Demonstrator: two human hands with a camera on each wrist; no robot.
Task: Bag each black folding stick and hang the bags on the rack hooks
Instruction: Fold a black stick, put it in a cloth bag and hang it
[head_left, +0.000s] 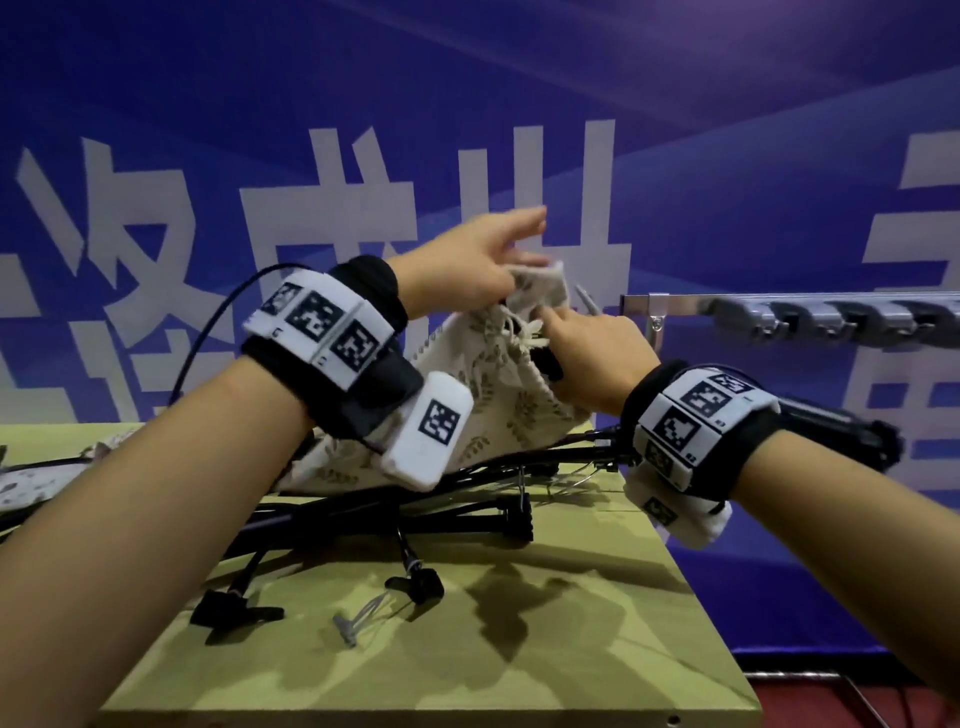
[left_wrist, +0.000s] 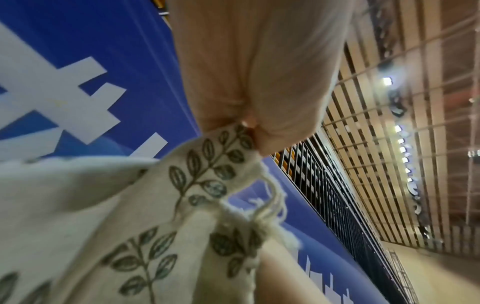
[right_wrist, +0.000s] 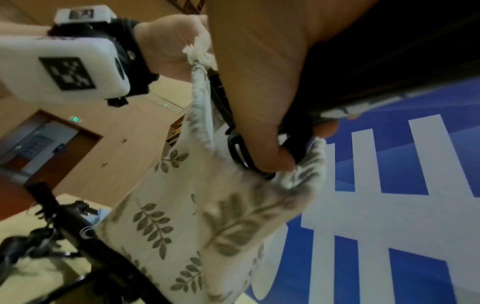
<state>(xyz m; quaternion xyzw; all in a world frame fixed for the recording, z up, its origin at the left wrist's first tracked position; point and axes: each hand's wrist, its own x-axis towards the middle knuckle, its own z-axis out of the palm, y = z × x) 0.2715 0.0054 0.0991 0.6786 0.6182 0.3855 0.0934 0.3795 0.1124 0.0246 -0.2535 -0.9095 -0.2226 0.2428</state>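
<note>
A cream drawstring bag (head_left: 498, 395) with a leaf print hangs in the air above a pile of black folding sticks (head_left: 415, 501) on the yellow-green table (head_left: 597, 623). My left hand (head_left: 511, 273) pinches the top rim of the bag's mouth; in the left wrist view its fingers (left_wrist: 249, 115) nip the printed hem of the bag (left_wrist: 135, 205). My right hand (head_left: 561, 338) grips the black end of a folding stick (head_left: 550, 366) at the bag's opening. The right wrist view shows the thumb (right_wrist: 265, 148) curled over that stick (right_wrist: 237, 152), inside the bag (right_wrist: 182, 216).
A metal rack (head_left: 831, 314) with a row of hooks stands to the right, beyond the table's edge. Another leaf-print bag (head_left: 36, 483) lies at the far left of the table. A small clear plastic tie (head_left: 361, 616) lies near the front. A blue banner wall stands behind.
</note>
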